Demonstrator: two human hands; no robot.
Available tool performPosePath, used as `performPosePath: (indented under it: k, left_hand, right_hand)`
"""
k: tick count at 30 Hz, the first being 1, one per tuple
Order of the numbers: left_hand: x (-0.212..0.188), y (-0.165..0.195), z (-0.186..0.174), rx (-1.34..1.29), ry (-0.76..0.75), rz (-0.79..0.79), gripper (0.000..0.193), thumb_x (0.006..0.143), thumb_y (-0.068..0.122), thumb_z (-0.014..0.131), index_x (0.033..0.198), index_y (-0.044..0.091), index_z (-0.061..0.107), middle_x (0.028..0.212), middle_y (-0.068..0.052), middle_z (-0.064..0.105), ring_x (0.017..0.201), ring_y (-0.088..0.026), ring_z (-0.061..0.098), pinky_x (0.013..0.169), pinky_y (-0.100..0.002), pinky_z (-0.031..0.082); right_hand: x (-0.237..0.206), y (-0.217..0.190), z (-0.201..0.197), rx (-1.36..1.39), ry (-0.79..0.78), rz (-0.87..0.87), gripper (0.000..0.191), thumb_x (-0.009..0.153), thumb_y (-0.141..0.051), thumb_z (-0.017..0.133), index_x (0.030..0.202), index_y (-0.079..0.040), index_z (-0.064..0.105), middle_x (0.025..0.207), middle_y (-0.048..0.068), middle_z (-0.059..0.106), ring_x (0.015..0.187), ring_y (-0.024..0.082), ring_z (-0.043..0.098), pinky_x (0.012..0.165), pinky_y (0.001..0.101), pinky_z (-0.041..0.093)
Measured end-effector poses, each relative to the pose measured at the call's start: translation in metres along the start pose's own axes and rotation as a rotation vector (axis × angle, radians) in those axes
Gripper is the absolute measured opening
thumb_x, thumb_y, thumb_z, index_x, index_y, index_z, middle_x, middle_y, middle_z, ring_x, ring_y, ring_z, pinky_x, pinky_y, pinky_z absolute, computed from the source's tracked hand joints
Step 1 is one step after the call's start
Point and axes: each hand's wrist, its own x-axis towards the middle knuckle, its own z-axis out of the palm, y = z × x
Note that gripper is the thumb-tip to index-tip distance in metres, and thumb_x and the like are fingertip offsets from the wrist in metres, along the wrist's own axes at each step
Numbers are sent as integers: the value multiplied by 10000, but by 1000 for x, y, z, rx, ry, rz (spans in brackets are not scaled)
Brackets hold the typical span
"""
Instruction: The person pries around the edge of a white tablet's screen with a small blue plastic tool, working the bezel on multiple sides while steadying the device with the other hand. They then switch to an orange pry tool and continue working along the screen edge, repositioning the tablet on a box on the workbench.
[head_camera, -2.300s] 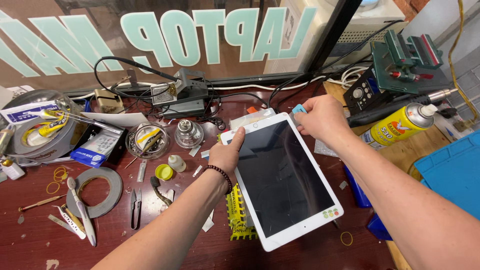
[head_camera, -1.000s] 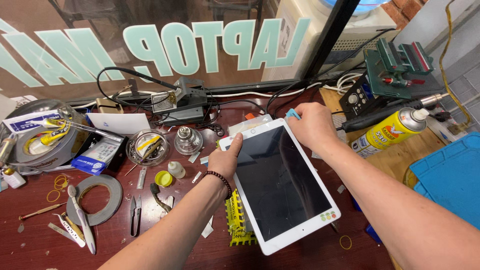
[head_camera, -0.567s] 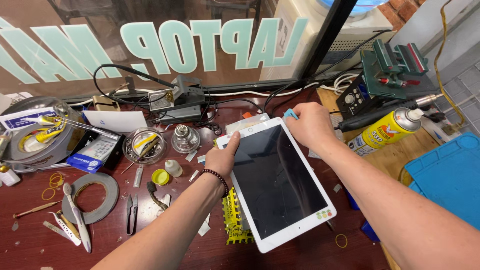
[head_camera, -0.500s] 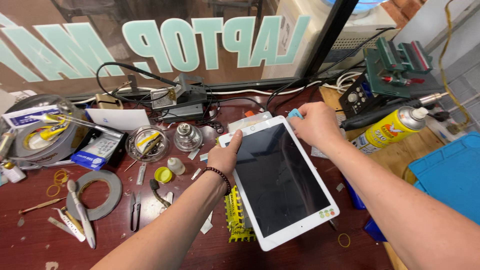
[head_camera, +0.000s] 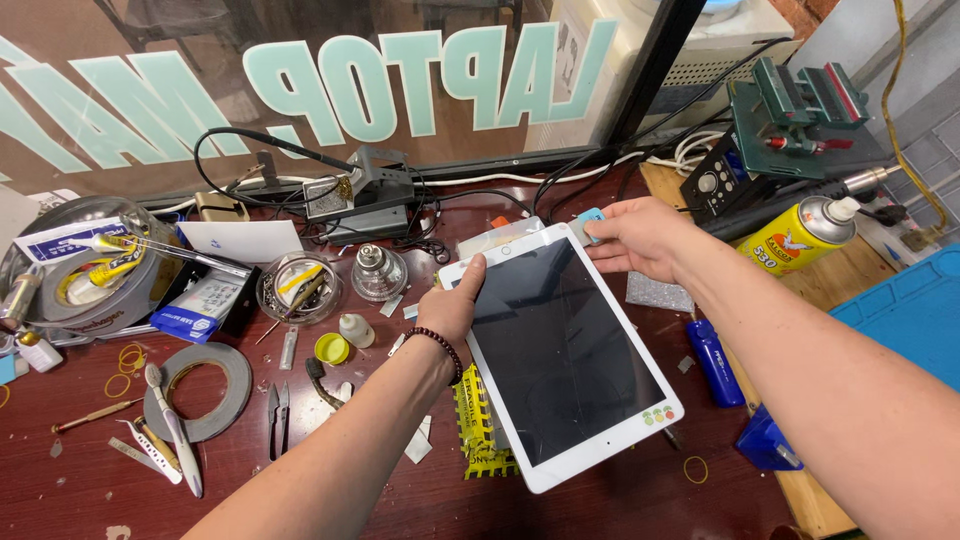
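The white tablet (head_camera: 560, 355) lies on the table (head_camera: 90, 490), long axis running away from the person. The left hand (head_camera: 455, 305) clamps its near-left edge, thumb on the glass. The right hand (head_camera: 640, 238), at its far corner, pinches a small blue pick (head_camera: 590, 215).

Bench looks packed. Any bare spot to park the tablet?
Bare wood lies along the near edge, between the tape roll and the yellow pad under the tablet. Left of the left hand, jars, tweezers and tape crowd it. The right hand holds a blue pick.
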Motion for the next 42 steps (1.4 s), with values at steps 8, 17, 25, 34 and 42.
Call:
performPosePath:
  k: [8,17,25,34,42]
  left_hand:
    - [-7,6,0,-36,-21,-60,784,783,533,769,1302,-19,570,1225,-164,693,1029,-276,688,839,-479,577]
    - [-6,6,0,-36,-17,-74,810,788,545,771,1301,-42,549,1216,-207,699,1025,-305,702,830,-486,580]
    - [-7,3,1,-94,-50,-55,781,783,520,776,1263,-61,567,1159,-209,715,946,-306,723,785,-491,603]
    - [-14,0,1,99,21,24,731,832,625,707,1149,-33,678,1104,-137,737,921,-218,713,770,-390,581]
    - [-21,-3,-15,230,105,171,674,868,649,637,1019,-2,726,879,-77,717,748,-167,682,674,-378,580]
  right_hand:
    - [9,10,-1,127,-93,97,231,978,-147,604,1170,-42,676,1103,78,737,986,207,725,873,367,584]
    - [-5,2,6,-25,87,22,195,949,-124,667,1127,-47,680,1072,101,730,962,234,713,883,420,595]
    - [10,13,-6,150,-42,163,198,951,-168,642,1114,-73,702,1048,53,725,984,193,701,889,354,571]
    - [2,15,-4,217,-51,187,213,965,-181,636,1134,-63,690,1092,39,716,1019,158,692,908,334,567]
    - [-22,27,-30,260,-96,27,224,918,-238,638,1084,-89,661,1042,62,744,958,186,733,828,337,609]
